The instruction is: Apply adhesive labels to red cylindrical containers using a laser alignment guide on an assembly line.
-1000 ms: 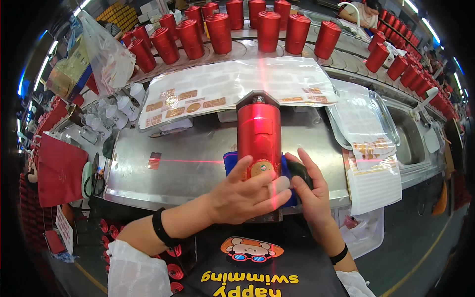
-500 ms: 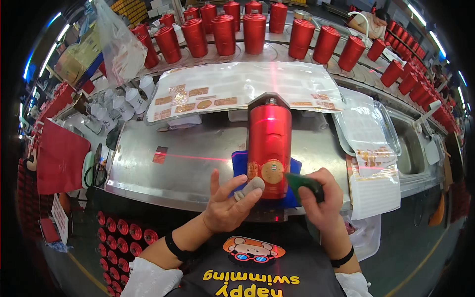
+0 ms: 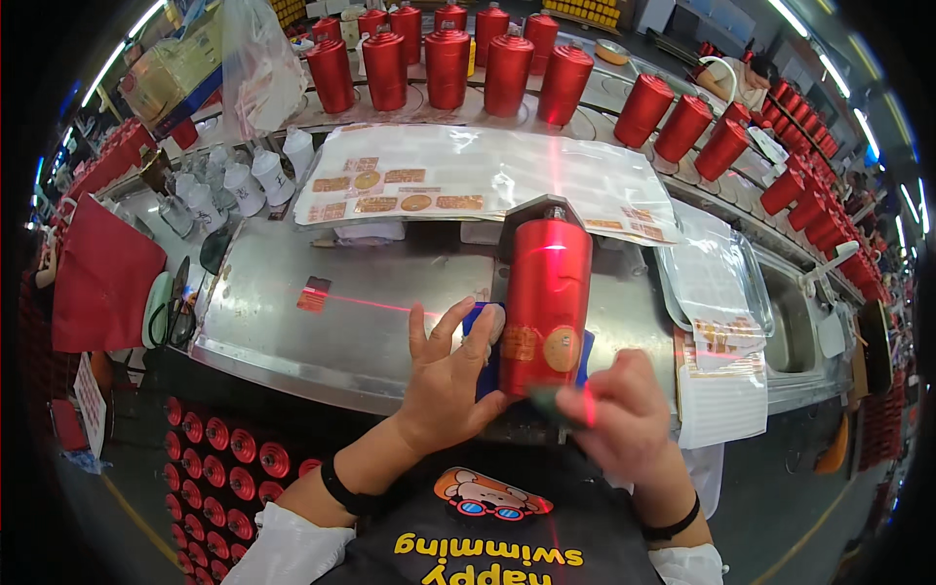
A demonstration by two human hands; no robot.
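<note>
In front of me a red metallic bottle (image 3: pixel 548 283) lies with its neck away from me, in a dark angular holder (image 3: pixel 517 226) over a blue cloth (image 3: pixel 586 357). A round gold sticker (image 3: pixel 562 348) and a fainter gold label (image 3: pixel 524 342) sit on its near end. Red laser lines cross the bottle. My left hand (image 3: pixel 444 375) is open along the bottle's left side, fingers spread, a pale finger cot (image 3: pixel 496 322) on one fingertip. Blurred by motion, my right hand (image 3: pixel 624 414) grips a dark green flat scraper (image 3: pixel 552 404) against the bottle's near end.
Sheets of gold stickers (image 3: pixel 419 180) lie beyond the bottle; more sheets (image 3: pixel 721 390) are at right, beside a sink (image 3: pixel 792 336). Red bottles (image 3: pixel 509 73) stand along a conveyor behind. Scissors (image 3: pixel 179 297) and white cups (image 3: pixel 244 187) are at left. A co-worker (image 3: pixel 746 78) sits far right.
The scraper has moved from the bottle's right side to its near end. My left hand has shifted from the bottle's front to its left side. The view has turned slightly; bottles behind stand in different places.
</note>
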